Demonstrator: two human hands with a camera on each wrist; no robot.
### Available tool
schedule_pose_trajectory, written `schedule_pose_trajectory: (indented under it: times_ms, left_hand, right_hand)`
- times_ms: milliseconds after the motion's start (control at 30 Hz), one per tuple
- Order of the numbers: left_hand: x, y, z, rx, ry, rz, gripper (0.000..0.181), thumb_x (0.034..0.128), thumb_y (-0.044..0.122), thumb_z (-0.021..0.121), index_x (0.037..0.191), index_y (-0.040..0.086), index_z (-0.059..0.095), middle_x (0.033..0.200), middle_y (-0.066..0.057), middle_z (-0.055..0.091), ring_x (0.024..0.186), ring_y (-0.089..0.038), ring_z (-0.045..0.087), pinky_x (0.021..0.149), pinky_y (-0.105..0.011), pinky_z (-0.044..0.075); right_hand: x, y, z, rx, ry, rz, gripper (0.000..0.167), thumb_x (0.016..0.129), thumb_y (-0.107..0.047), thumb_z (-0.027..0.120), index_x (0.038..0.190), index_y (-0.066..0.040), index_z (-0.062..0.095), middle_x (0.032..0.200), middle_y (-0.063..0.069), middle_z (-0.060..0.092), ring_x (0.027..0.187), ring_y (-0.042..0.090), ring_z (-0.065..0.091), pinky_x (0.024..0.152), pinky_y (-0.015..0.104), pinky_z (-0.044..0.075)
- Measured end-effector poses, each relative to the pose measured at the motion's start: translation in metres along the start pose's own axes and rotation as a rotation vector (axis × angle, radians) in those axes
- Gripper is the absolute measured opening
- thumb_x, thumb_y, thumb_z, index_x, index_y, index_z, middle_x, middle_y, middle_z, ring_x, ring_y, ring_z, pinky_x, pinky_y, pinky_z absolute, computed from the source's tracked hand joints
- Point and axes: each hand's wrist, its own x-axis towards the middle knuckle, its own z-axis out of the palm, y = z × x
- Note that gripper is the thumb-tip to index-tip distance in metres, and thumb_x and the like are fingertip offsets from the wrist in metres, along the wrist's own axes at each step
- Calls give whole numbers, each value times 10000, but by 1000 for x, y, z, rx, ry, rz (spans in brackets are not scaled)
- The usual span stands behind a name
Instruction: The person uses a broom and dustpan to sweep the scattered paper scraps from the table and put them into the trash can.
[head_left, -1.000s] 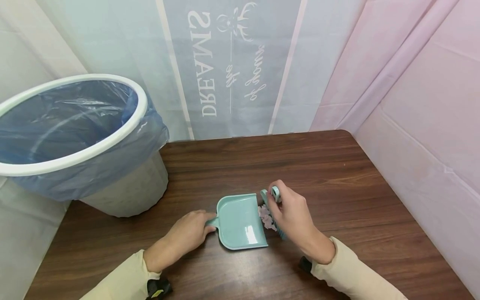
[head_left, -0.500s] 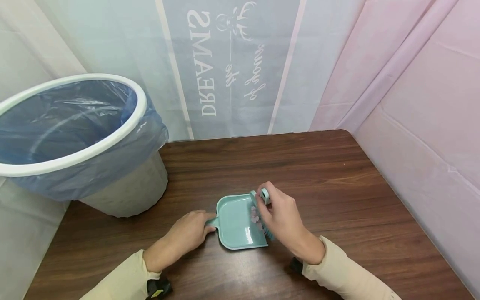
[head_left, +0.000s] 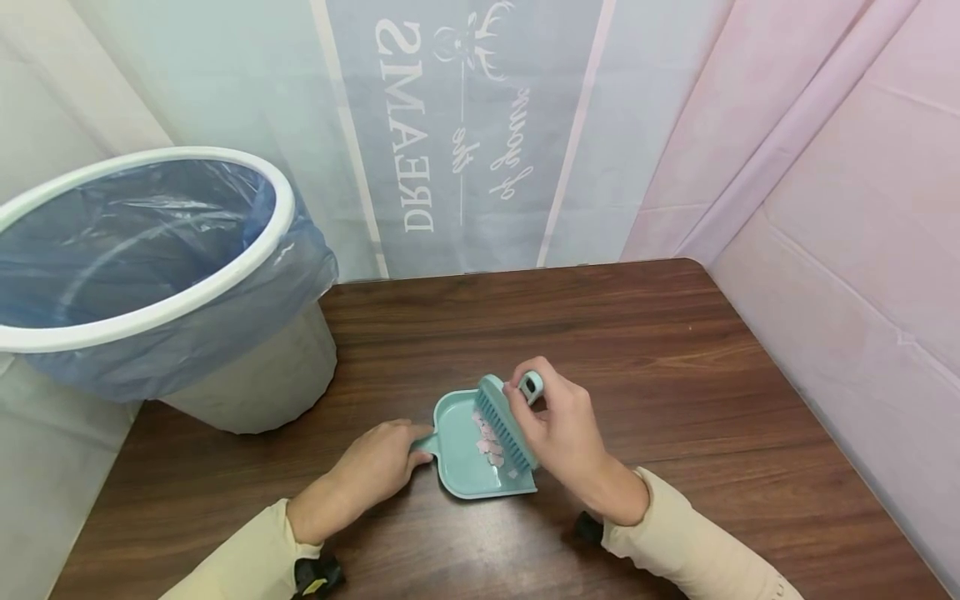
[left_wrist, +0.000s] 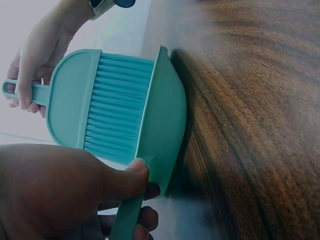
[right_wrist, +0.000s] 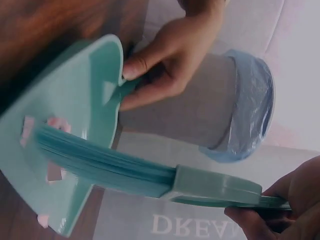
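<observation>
A teal dustpan [head_left: 461, 467] lies on the table, its wide lip facing right. My left hand [head_left: 375, 467] grips its short handle, thumb on top, as the left wrist view also shows. In my right hand [head_left: 573, 429] is a teal hand brush [head_left: 506, 425], pinched by its handle. The bristles [left_wrist: 117, 107] reach down into the dustpan. Several pink paper scraps [head_left: 489, 446] lie on the pan floor, just left of the bristles. One scrap [right_wrist: 43, 220] sits by the pan's lip in the right wrist view.
A grey trash bin [head_left: 262, 375] with a white rim and blue liner bag stands at the left of the brown wooden table [head_left: 600, 325]. A printed curtain [head_left: 465, 167] hangs behind, and pale pink cloth [head_left: 847, 208] closes off the right side.
My right hand has moved left with the brush, tilting it over the dustpan. The paper scraps have gone from beside the lip onto the pan. The left hand has stayed put.
</observation>
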Motion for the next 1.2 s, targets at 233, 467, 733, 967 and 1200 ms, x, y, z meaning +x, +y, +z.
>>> schedule_pose_trajectory:
  times_ms: [233,467,733,967,1200]
  left_hand:
    - [1,-1,-1,7,3,4,342,925,142,750,1235,1,714,1110,-143,722,1073,-294,687,906,-466,570]
    - [1,-3,-2,12,-2,8,352,925,152,751,1237,-6,711,1123,-155,720,1081,-301,684,916,-472,565]
    - [1,-2,-7,15,0,18,349,915,143,760,1227,-8,714,1124,-152,723,1083,-305,684,920,-470,563]
    - [2,-2,-9,9,-4,19,347,909,142,767,1221,1,718,1099,-139,724,1062,-293,687,906,-462,567]
    - [3,-4,-10,0,-4,20,351,909,135,766,1227,-6,712,1118,-149,722,1087,-297,683,925,-459,561]
  right_hand:
    - [4,11,-14,-74,30,33,216,880,95,714,960,-59,585,735,29,616,600,49,585,518,174,514]
    - [1,23,-25,-182,56,49,227,868,98,728,947,-59,585,708,17,601,592,48,558,523,176,493]
    - [-2,25,-28,-255,-19,67,229,876,80,724,947,-80,576,676,-37,503,562,51,477,491,227,431]
    - [-4,13,-23,-130,-71,117,186,903,27,721,954,-87,582,728,-42,565,594,39,525,505,211,484]
    - [0,9,-23,3,27,121,213,880,78,732,928,-78,594,781,-29,658,599,36,559,509,173,500]
